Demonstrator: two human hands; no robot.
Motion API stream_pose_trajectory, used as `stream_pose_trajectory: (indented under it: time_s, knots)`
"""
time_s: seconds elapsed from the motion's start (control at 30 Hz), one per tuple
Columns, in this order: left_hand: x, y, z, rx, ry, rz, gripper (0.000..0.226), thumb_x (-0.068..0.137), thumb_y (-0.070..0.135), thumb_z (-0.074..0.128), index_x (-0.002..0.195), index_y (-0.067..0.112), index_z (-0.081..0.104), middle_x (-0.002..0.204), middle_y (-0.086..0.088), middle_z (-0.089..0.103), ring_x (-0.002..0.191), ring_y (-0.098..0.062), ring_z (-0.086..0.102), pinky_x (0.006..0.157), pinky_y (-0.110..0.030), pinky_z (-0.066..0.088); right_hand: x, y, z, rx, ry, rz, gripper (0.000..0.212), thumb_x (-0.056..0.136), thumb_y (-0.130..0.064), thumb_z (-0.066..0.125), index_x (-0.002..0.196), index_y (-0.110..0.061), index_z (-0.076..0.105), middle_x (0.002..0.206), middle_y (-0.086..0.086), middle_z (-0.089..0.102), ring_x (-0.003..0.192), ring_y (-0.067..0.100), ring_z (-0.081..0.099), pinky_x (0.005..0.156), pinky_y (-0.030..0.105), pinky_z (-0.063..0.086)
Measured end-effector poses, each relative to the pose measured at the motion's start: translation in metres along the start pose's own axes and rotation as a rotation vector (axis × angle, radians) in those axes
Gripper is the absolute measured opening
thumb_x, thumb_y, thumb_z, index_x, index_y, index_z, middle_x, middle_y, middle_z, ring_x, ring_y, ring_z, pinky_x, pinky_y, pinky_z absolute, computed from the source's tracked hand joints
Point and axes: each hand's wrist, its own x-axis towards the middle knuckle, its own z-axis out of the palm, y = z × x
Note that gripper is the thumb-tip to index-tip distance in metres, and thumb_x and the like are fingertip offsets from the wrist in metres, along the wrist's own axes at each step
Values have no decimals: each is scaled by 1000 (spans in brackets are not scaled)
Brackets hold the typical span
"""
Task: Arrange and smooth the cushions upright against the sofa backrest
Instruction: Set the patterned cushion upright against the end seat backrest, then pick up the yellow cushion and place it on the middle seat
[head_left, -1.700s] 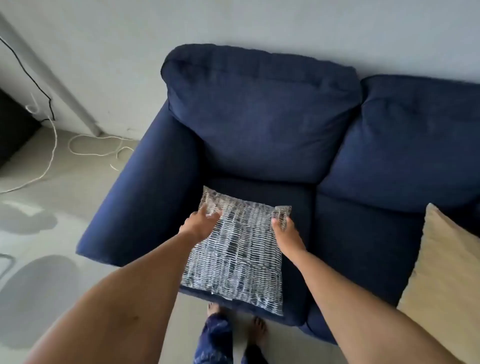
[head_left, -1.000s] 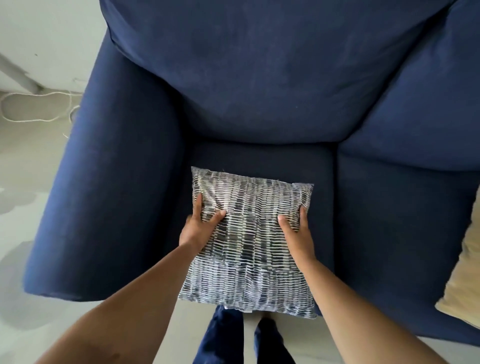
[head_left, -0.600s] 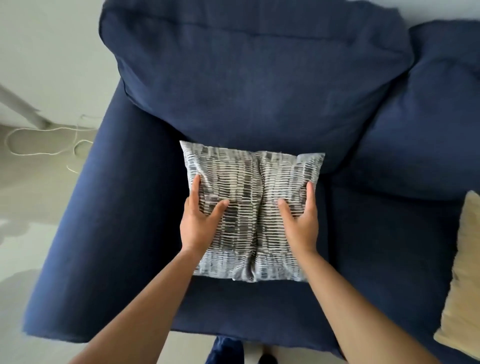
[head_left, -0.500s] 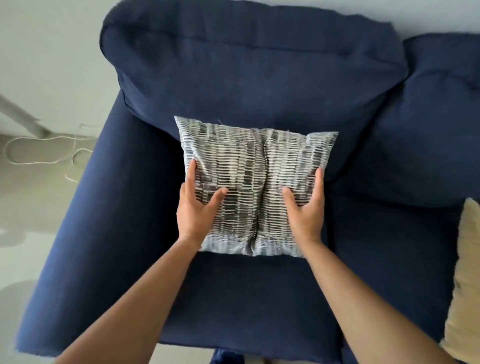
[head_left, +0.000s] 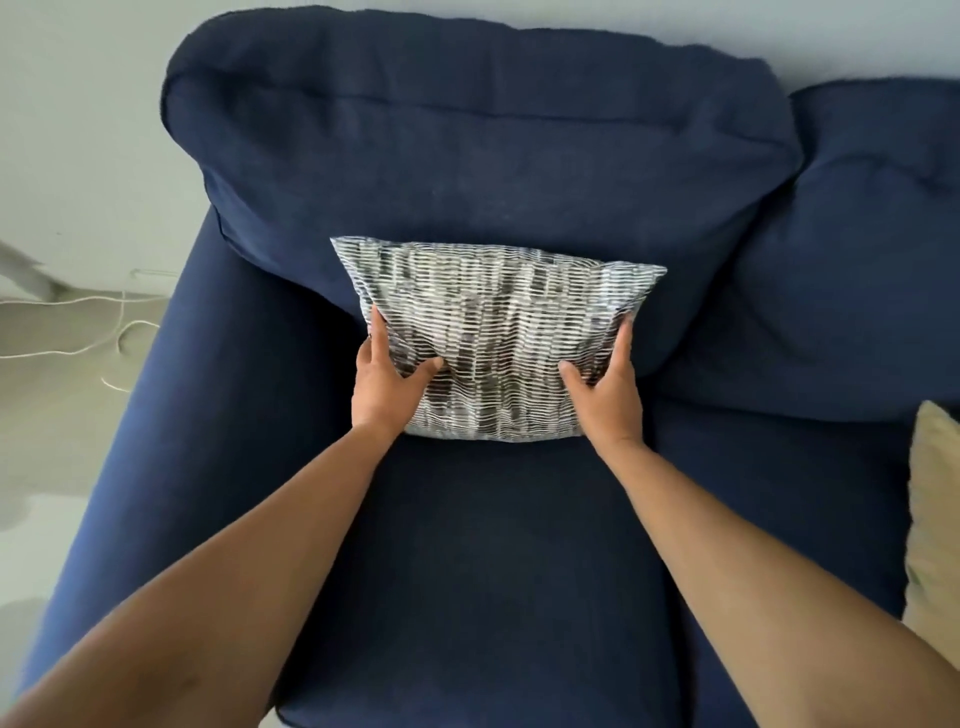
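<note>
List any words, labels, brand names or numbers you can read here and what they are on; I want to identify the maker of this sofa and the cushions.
None: no readable text appears on the patterned cushion, the navy sofa or the beige cushion. The patterned cushion shows only woven dashes, no letters.

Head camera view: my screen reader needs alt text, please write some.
Two bare hands, left hand and right hand, grip a grey patterned cushion by its sides, propped against a navy sofa backrest. A cream cushion shows at the right edge.
</note>
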Motion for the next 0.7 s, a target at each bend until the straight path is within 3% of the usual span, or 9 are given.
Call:
stream_pose_trajectory:
  time_s: [0.17, 0.37, 0.47, 0.53, 0.7]
  knots:
    - [-26, 18, 2, 45, 65, -26, 99, 87, 59, 66, 157, 48, -2, 168, -1, -3, 151, -25, 20, 100, -45, 45, -12, -2, -25, -9, -22, 46, 91, 91, -48, 62, 155, -40, -2, 146, 4, 46, 124, 23, 56, 100, 54, 47]
    - [-66, 66, 21, 80, 140, 97, 74, 93, 51, 61, 156, 33, 26, 161, -1, 25, 145, -23, 31, 101, -45, 46, -33, 6, -64, 42, -1, 81, 81, 94, -43, 59, 156, -34, 9, 144, 2, 45, 126, 20, 53, 104, 54, 44]
    - [-90, 94, 44, 82, 32, 112, 53, 96, 47, 59, 145, 30, 49, 151, -2, 40, 119, -14, 54, 92, -37, 47, -46, 27, -89, 40, 17, 99, 61, 98, -40, 52, 153, -30, 28, 139, 0, 49, 118, 18, 57, 105, 52, 43]
    - [-112, 112, 67, 136, -60, 117, 44, 96, 48, 57, 138, 33, 55, 147, -1, 44, 98, -8, 54, 82, -32, 44, -56, 49, -115, 51, 35, 124, 51, 99, -39, 49, 147, -28, 39, 135, -1, 53, 113, 17, 59, 106, 50, 43]
    - [-181, 153, 147, 217, -202, 149, 39, 96, 46, 55, 133, 34, 58, 139, 1, 50, 91, -10, 51, 66, -25, 38, -95, 134, -190, 56, 57, 191, 42, 100, -37, 46, 141, -27, 49, 125, -4, 59, 111, 15, 59, 107, 49, 42]
